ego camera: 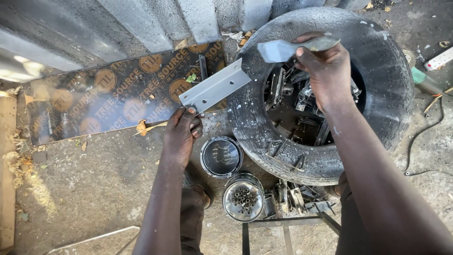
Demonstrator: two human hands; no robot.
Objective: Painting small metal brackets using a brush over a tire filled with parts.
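My left hand [183, 133] grips one end of a grey-painted metal angle bracket [215, 87], which points up and to the right toward a worn tyre [377, 71]. My right hand [325, 66] holds a paintbrush [295, 48] with grey bristles above the tyre's opening, the bristles a short way right of the bracket's far end. Inside the tyre lie several dark metal brackets [302, 113]. An open paint tin [222, 157] stands just below my left hand.
A second round tin [243, 197] holding small metal pieces sits in front of the tyre, beside more metal parts [295, 198]. A dark printed board [118, 94] lies on the concrete ground at left. A cable [424, 137] and a tool [427, 81] lie at right.
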